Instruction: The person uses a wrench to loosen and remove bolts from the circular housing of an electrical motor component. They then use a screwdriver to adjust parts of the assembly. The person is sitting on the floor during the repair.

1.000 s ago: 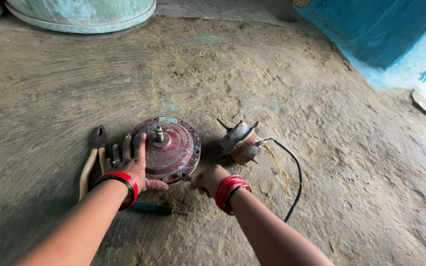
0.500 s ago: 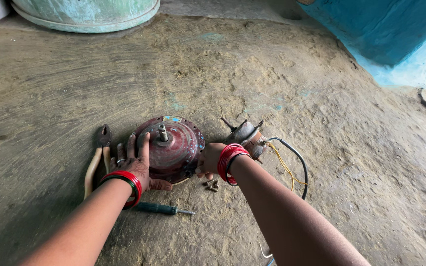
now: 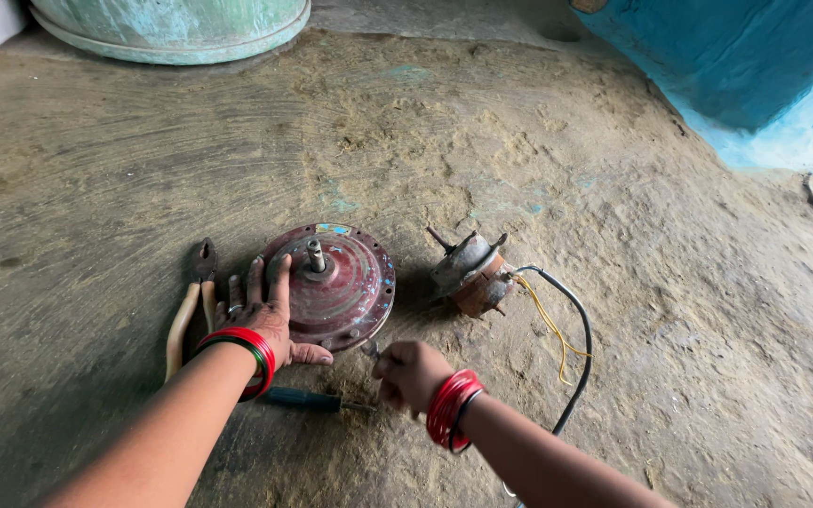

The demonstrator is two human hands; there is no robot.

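Note:
A round dark-red motor cover [image 3: 342, 292] with a short shaft in its middle lies on the dirt floor. My left hand [image 3: 263, 315] lies flat on its left edge, fingers spread, with red bangles at the wrist. My right hand [image 3: 410, 374] is closed just in front of the cover's near rim, pinching a small dark metal part [image 3: 370, 349]. A rusty motor core [image 3: 470, 273] with black and yellow wires [image 3: 562, 329] sits to the right of the cover.
Pliers [image 3: 192, 306] with pale handles lie left of my left hand. A dark-handled screwdriver [image 3: 308, 401] lies on the ground under my left wrist. A large green drum base [image 3: 167, 28] stands at the back; a blue wall [image 3: 736, 66] is at the right.
My right hand has pulled back from beside the motor core toward me, to the cover's near rim, now pinching a small part. My left hand stays on the cover.

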